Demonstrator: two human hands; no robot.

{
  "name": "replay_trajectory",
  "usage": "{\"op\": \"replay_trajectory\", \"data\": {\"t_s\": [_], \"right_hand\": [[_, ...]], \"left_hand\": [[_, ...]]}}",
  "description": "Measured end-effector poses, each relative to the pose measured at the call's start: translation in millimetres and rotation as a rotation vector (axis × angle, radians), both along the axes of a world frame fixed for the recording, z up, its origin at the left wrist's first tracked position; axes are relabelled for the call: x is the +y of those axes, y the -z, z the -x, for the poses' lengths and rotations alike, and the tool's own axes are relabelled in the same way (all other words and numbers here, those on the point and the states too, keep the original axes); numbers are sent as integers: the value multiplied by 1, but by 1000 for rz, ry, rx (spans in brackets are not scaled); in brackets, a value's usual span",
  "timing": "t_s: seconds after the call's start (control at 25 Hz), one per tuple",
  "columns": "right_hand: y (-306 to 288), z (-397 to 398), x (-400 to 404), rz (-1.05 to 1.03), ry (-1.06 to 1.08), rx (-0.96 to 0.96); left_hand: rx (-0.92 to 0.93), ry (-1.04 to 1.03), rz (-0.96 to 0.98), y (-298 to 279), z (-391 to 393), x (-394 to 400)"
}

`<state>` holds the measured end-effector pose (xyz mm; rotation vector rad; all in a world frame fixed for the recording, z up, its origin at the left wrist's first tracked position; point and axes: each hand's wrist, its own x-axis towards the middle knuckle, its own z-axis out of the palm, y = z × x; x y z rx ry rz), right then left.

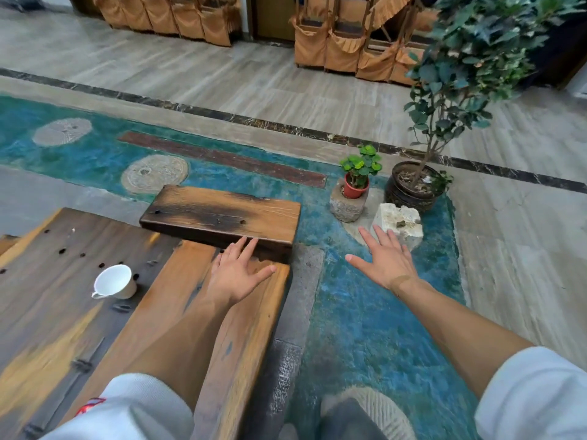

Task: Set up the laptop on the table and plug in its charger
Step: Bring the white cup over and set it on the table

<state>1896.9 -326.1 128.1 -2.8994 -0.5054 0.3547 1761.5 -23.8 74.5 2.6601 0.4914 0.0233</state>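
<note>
A rough wooden table (79, 312) of dark and orange planks fills the lower left. My left hand (236, 274) hovers over its right end with fingers spread and nothing in it. My right hand (386, 260) is out over the blue-green floor to the right of the table, palm down, fingers apart, holding nothing. No laptop and no charger appear anywhere in view.
A white cup (114, 282) lies tilted on the table. A burnt wooden bench (222, 214) stands just past the table's end. Beyond my right hand are a pale stone block (398, 225), a small red-potted plant (357, 177) and a large potted shrub (413, 185). Cloth-covered chairs (343, 49) line the back.
</note>
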Motion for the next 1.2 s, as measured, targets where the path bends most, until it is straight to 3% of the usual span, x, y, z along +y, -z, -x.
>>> {"op": "replay_trajectory", "data": {"t_s": [0.68,0.92,1.2], "right_hand": [[16,-182,251,-20,-638,68],[19,-170,339,-18,-880,103],[26,-97,425,-13,-1107,130]], "left_hand": [[98,-606,35,-9,-41,106],[62,-875,32,-16,7,116],[81,-1115,48,-15,89,133]]}}
